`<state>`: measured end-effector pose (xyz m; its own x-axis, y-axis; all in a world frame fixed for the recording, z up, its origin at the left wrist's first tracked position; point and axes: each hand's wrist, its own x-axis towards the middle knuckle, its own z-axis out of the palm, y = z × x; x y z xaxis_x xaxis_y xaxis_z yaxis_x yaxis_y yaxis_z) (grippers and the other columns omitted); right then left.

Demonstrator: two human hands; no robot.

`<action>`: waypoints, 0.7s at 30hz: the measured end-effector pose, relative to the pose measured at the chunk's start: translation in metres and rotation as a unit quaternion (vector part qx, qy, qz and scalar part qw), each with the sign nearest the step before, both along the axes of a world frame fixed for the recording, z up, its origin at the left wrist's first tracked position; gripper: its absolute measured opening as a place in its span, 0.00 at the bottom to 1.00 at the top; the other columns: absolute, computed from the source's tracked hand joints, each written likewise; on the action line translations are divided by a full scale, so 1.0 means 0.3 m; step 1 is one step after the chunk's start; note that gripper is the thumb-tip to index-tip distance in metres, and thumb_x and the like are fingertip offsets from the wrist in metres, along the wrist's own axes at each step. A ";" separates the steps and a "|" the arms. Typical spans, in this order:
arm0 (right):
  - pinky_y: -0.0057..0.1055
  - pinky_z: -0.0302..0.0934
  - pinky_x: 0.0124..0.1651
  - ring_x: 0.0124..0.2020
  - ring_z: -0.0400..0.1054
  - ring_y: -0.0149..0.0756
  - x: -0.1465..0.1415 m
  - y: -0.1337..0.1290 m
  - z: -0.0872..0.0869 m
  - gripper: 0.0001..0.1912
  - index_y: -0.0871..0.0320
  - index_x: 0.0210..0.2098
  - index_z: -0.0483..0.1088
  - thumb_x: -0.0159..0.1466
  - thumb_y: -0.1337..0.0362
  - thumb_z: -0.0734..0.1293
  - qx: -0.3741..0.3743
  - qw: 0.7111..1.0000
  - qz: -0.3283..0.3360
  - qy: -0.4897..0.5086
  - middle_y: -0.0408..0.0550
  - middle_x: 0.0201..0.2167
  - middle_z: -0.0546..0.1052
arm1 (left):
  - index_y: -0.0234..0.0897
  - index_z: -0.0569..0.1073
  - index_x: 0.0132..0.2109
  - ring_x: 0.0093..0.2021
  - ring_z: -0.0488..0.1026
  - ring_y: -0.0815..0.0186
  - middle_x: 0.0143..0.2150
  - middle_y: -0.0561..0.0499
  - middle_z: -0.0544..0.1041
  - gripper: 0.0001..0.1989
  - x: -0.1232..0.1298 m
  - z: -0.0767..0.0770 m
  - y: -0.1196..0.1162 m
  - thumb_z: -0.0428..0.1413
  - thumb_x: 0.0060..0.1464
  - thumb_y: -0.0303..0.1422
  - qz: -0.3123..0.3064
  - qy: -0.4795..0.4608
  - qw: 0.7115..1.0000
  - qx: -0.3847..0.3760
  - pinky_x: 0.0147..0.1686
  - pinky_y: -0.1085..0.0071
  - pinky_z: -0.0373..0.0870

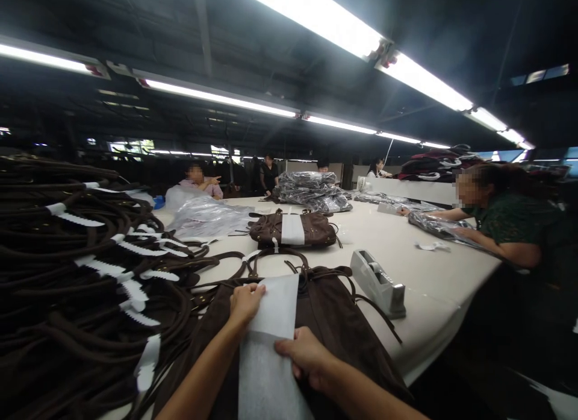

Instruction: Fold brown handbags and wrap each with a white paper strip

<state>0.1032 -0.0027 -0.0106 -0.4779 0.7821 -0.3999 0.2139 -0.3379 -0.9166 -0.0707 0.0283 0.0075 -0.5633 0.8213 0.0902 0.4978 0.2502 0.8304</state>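
A dark brown bag lies flat in front of me, its handles toward the far side. Over its middle runs a long strip of white paper. My left hand pinches the strip's left edge near its upper end. Lower down, my right hand grips the right edge between thumb and fingers. Beyond the bag rests another brown bag with a white band around its middle.
Many brown bags with white-wrapped handles are piled at left. A grey tape dispenser stands right of the bag. Plastic-wrapped bags and clear plastic lie farther back. A person in dark green leans over the table at right.
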 end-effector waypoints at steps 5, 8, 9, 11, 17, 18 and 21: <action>0.21 0.34 0.10 0.07 0.46 0.18 -0.026 0.049 0.007 0.11 0.60 0.20 0.63 0.59 0.73 0.64 -0.058 0.998 -0.015 0.009 0.34 0.11 0.63 | 0.35 0.77 0.30 0.62 0.58 0.44 0.53 0.39 0.71 0.09 -0.007 0.050 0.003 0.56 0.48 0.36 0.040 0.017 0.999 0.022 0.55 0.59 0.56; 0.20 0.34 0.10 0.07 0.46 0.18 -0.042 0.082 0.029 0.10 0.61 0.20 0.65 0.56 0.72 0.67 -0.078 0.997 0.018 0.008 0.35 0.11 0.64 | 0.35 0.74 0.24 0.51 0.68 0.50 0.36 0.44 0.75 0.10 -0.009 0.063 0.010 0.58 0.48 0.35 0.015 -0.030 0.999 0.019 0.46 0.65 0.61; 0.20 0.34 0.10 0.08 0.46 0.18 -0.050 0.094 0.036 0.08 0.61 0.22 0.66 0.54 0.74 0.69 -0.072 0.997 0.028 0.013 0.35 0.12 0.65 | 0.35 0.72 0.21 0.44 0.71 0.54 0.29 0.47 0.73 0.11 -0.010 0.064 0.013 0.58 0.48 0.35 0.003 -0.054 0.998 0.017 0.42 0.68 0.63; 0.19 0.35 0.10 0.08 0.47 0.19 -0.067 0.116 0.045 0.09 0.60 0.25 0.67 0.51 0.78 0.70 -0.059 0.997 0.025 0.035 0.33 0.12 0.66 | 0.35 0.69 0.19 0.32 0.71 0.63 0.20 0.53 0.67 0.14 -0.010 0.065 0.018 0.58 0.49 0.33 -0.015 -0.113 0.993 0.013 0.32 0.72 0.62; 0.16 0.37 0.10 0.09 0.51 0.19 -0.072 0.137 0.033 0.14 0.59 0.20 0.60 0.58 0.77 0.65 -0.092 0.991 -0.071 0.074 0.34 0.10 0.59 | 0.32 0.69 0.29 0.19 0.64 0.76 0.21 0.59 0.67 0.12 -0.024 0.093 0.020 0.54 0.61 0.31 -0.005 -0.329 0.944 -0.005 0.21 0.78 0.64; 0.14 0.40 0.11 0.10 0.52 0.19 -0.064 0.133 0.030 0.13 0.59 0.21 0.60 0.60 0.76 0.64 -0.090 0.988 -0.094 0.086 0.34 0.11 0.61 | 0.31 0.69 0.30 0.19 0.64 0.77 0.22 0.59 0.68 0.11 -0.025 0.103 0.021 0.54 0.62 0.30 0.002 -0.358 0.934 -0.005 0.20 0.79 0.65; 0.12 0.50 0.15 0.13 0.59 0.18 -0.043 0.116 0.027 0.12 0.58 0.25 0.58 0.64 0.76 0.60 -0.087 0.976 -0.166 0.114 0.34 0.15 0.63 | 0.30 0.69 0.29 0.19 0.67 0.78 0.23 0.57 0.71 0.12 -0.009 0.120 0.024 0.52 0.63 0.26 0.018 -0.419 0.908 0.012 0.20 0.81 0.67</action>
<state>0.0903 0.0321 -0.0025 -0.3016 0.8387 -0.4534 -0.1359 -0.5085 -0.8503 -0.0735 0.0354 0.0435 -0.4691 0.8041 -0.3652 -0.3203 0.2304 0.9189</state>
